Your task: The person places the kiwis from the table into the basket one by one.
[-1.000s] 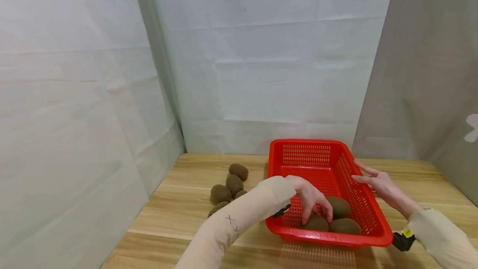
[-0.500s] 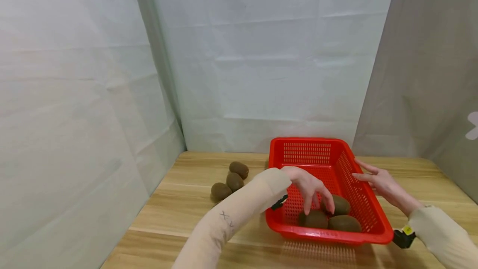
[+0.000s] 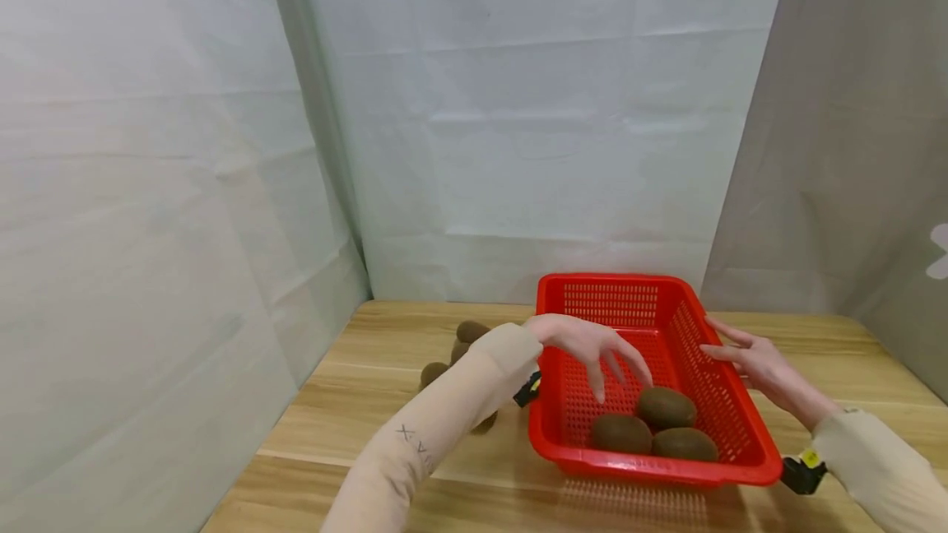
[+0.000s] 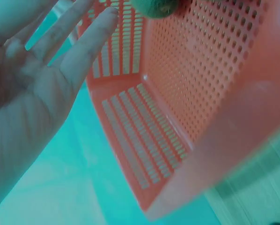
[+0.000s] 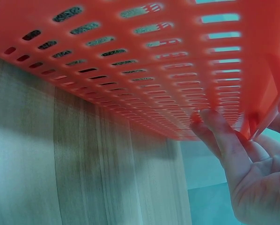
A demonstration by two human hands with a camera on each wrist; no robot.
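Note:
My left hand (image 3: 588, 344) hovers over the red plastic basket (image 3: 548, 434), fingers spread and pointing down, holding nothing. Just below its fingertips, three brown kiwis lie together at the basket's near right end: one kiwi (image 3: 666, 408) behind, another kiwi (image 3: 620, 434) at front left, a third kiwi (image 3: 685, 444) at front right. Part of a kiwi (image 4: 155, 7) shows at the top of the left wrist view. My right hand (image 3: 763, 368) holds the basket's right rim; in the right wrist view, fingers (image 5: 222, 133) touch the outer wall beneath it.
Left of the basket, more kiwis (image 3: 471, 331) lie on the wooden table (image 3: 355, 401), partly hidden behind my left sleeve. White cloth (image 3: 555, 146) hangs behind the table and along its left side.
My left hand has let go of the front left kiwi, risen and drawn back to the left, its fingers opening. My right hand stays at the basket's rim.

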